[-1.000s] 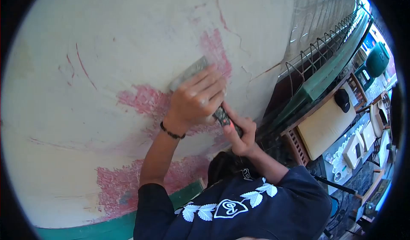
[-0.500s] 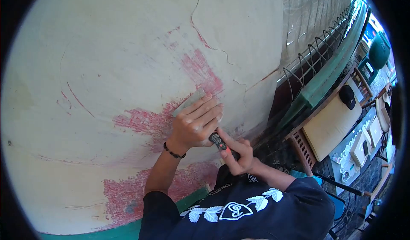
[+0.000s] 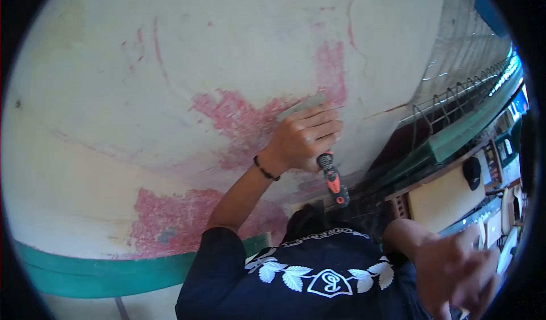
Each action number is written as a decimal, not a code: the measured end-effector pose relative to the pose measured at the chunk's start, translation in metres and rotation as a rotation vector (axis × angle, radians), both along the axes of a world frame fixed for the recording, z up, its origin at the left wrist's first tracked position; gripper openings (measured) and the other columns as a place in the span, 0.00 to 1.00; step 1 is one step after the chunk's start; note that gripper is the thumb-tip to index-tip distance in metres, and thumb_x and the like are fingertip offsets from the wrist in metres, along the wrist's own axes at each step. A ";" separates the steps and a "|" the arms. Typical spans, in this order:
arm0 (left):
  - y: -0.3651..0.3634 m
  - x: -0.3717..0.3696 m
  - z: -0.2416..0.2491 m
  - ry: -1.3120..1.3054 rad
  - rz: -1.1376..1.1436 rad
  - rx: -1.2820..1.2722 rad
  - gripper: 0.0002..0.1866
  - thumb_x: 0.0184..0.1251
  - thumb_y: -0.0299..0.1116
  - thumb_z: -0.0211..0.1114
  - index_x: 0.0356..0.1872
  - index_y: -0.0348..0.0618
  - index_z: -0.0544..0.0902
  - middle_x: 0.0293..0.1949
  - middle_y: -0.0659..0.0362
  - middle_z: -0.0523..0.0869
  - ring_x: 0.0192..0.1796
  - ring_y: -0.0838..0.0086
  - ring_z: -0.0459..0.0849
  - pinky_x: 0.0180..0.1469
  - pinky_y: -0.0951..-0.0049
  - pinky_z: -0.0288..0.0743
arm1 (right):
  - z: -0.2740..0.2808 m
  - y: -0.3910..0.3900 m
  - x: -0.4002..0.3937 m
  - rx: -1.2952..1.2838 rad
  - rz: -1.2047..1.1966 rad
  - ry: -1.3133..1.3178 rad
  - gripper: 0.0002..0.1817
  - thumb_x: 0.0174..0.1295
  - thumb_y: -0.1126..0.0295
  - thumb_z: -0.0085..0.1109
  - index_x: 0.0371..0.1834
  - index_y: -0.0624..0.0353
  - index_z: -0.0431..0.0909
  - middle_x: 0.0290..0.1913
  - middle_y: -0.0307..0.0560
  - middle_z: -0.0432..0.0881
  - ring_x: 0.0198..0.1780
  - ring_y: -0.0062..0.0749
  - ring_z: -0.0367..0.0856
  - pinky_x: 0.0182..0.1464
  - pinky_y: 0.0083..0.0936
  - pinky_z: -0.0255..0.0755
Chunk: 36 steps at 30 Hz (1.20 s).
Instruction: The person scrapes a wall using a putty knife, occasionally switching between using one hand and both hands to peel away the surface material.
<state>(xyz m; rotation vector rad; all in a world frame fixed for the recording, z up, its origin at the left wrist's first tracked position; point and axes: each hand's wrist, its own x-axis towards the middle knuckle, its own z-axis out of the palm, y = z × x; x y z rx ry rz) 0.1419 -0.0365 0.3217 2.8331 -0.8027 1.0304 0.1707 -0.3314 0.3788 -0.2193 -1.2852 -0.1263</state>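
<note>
My left hand (image 3: 307,132), with a dark beaded bracelet on its wrist, is wrapped round a scraper (image 3: 333,178) with a black and red handle. The fingers press near its wide grey blade (image 3: 301,106), which lies against the pale wall (image 3: 142,121). Under and beside the blade is a rough pink-red patch (image 3: 233,112) where the surface coat is gone. My right hand (image 3: 455,269) is off the tool at the lower right, blurred, its fingers loosely bent and apart with nothing visible in them.
Another scraped red patch (image 3: 176,215) sits lower on the wall, above a green band (image 3: 114,274). To the right are a green ledge (image 3: 455,143) with wire mesh, a cushioned bench (image 3: 443,197) and a dark cap (image 3: 472,172) on it. Thin cracks cross the wall.
My right hand has let go of the scraper handle and swung out to the lower right. My left hand keeps the scraper at the wall. The view has shifted and turned.
</note>
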 end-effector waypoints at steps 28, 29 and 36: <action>0.005 -0.001 0.001 0.009 -0.058 0.012 0.12 0.37 0.34 0.65 0.27 0.41 0.85 0.39 0.60 0.85 0.52 0.65 0.84 0.62 0.64 0.78 | 0.050 -0.044 -0.006 -0.033 1.288 0.045 0.20 0.62 0.57 0.44 0.29 0.66 0.57 0.43 0.59 0.65 0.42 0.33 0.67 0.49 0.23 0.61; 0.004 -0.002 0.000 -0.001 -0.055 0.007 0.12 0.37 0.34 0.65 0.27 0.41 0.85 0.39 0.60 0.86 0.52 0.65 0.84 0.62 0.64 0.78 | 0.050 -0.041 -0.007 -0.029 1.258 0.045 0.19 0.62 0.57 0.45 0.29 0.66 0.58 0.42 0.58 0.66 0.42 0.33 0.68 0.49 0.23 0.62; 0.000 -0.001 0.001 0.037 -0.041 -0.002 0.13 0.38 0.32 0.66 0.30 0.41 0.86 0.42 0.61 0.88 0.52 0.65 0.86 0.63 0.62 0.79 | 0.042 -0.036 -0.005 -0.057 1.081 -0.022 0.16 0.61 0.61 0.52 0.30 0.63 0.63 0.40 0.53 0.68 0.40 0.31 0.69 0.47 0.23 0.64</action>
